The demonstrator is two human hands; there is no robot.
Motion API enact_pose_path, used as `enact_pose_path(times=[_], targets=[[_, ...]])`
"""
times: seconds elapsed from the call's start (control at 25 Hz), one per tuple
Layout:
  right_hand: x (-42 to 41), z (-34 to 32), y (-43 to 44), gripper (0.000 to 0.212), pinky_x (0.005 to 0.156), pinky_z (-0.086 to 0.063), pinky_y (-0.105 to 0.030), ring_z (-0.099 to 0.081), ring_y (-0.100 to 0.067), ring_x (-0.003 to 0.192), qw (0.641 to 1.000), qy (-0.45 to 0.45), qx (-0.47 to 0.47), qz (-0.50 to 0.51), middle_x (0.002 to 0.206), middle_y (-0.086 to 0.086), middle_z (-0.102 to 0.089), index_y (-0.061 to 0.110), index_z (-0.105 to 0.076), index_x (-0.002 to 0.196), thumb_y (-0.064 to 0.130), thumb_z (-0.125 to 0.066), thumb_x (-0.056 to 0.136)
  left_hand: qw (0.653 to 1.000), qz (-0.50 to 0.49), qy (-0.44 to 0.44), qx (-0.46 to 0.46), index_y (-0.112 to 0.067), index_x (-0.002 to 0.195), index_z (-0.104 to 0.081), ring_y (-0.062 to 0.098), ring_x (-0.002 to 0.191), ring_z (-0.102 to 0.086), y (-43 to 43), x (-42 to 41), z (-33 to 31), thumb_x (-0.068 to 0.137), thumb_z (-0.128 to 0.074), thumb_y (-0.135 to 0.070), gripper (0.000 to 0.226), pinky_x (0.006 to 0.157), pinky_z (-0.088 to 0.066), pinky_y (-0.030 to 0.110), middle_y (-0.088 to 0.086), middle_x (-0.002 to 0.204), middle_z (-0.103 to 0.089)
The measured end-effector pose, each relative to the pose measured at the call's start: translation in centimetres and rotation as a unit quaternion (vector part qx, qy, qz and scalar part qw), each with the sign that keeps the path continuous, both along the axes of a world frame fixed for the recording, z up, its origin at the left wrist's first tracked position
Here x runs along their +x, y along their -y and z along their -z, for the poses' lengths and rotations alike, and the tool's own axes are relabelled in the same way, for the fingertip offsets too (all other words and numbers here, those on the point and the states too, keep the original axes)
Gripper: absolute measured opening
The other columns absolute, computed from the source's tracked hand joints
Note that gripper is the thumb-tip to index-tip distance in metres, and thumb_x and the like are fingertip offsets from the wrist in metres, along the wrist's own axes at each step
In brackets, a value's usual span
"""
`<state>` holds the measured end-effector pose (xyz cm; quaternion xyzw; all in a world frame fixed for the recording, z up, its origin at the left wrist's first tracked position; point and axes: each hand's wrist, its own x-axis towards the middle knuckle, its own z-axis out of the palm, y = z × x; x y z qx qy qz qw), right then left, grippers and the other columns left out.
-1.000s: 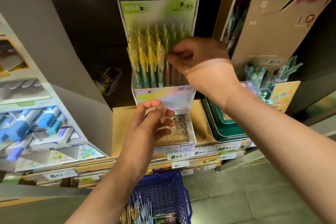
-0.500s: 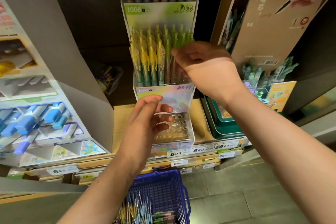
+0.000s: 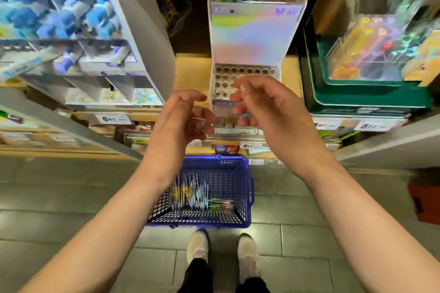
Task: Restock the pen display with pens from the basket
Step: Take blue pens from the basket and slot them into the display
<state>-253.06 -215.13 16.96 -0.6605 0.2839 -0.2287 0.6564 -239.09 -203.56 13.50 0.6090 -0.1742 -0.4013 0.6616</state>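
Pens (image 3: pixel 195 194): a loose bundle of mixed colours lies in the bottom of the blue basket (image 3: pixel 221 159). The basket stands on the floor (image 3: pixel 71 197), directly below and in front of the pen display (image 3: pixel 254 35). The display's upper tier carries pens. Its front perforated tray (image 3: pixel 228 74) shows bare holes, none filled so far as the motion blur allows.

Left hand (image 3: pixel 183 119): in front of the display's lower left corner, fingers slack and loosely curled, holding nothing. Right hand (image 3: pixel 266 109): just before the perforated tray and covering part of it, fingers likewise relaxed, nothing seen in it. The two hands are near each other but apart.

A marker rack (image 3: pixel 71 26) stands close on the display's left, and stacked green trays (image 3: pixel 371 95) on its right.

Assessment: the tray is unfilled and there is stock in the basket, so the restock is well short of done. A reach down to the basket appears due.

Risks:
- The pens lie tangled, so a hasty grab may lift several and drop some through to the floor.
- The holes are narrow and closely set, so a tilted pen may miss its hole or lean on a neighbour.
- The display is tall and light-looking, and a push on its front could shift it against the rack beside it.
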Motion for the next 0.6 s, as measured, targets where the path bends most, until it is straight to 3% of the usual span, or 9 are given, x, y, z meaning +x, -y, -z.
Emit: enact_pose_path(times=[0.32,0.48,0.6], targets=[[-4.4,14.3,-3.7,0.015,0.067,-0.053,-0.017,-0.071,-0.006,0.081,0.992,-0.098,0.072,-0.02,0.097,0.006,-0.073,0.039,-0.067,0.099,0.049,-0.062,0.088,0.996,-0.028,-0.045,0.078,-0.022,0.103,-0.059,0.016,0.066,-0.063,-4.4,-4.5,13.0,0.094,-0.044,-0.042,0.027,0.062,-0.048,0.024,0.0,0.076,-0.071],[-5.4,24.0,-6.8,0.008,0.068,-0.052,-0.016,-0.07,-0.004,0.079,0.984,-0.141,0.101,-0.032,0.096,0.005,-0.073,0.04,-0.068,0.097,0.036,-0.062,0.094,0.988,-0.037,-0.086,0.126,-0.021,0.101,-0.058,0.015,0.066,-0.061,-7.1,-6.0,21.8,0.09,-0.045,-0.04,0.026,0.06,-0.046,0.023,0.0,0.076,-0.07],[-5.2,33.3,-9.5,0.015,0.076,-0.054,-0.022,-0.07,-0.007,0.085,0.978,-0.182,0.083,-0.055,0.096,0.008,-0.074,0.042,-0.068,0.095,0.051,-0.063,0.084,0.982,-0.034,-0.092,0.161,-0.021,0.099,-0.059,0.016,0.067,-0.061,-9.7,-6.7,30.5,0.103,-0.045,-0.03,0.017,0.061,-0.046,0.024,0.0,0.077,-0.07]])
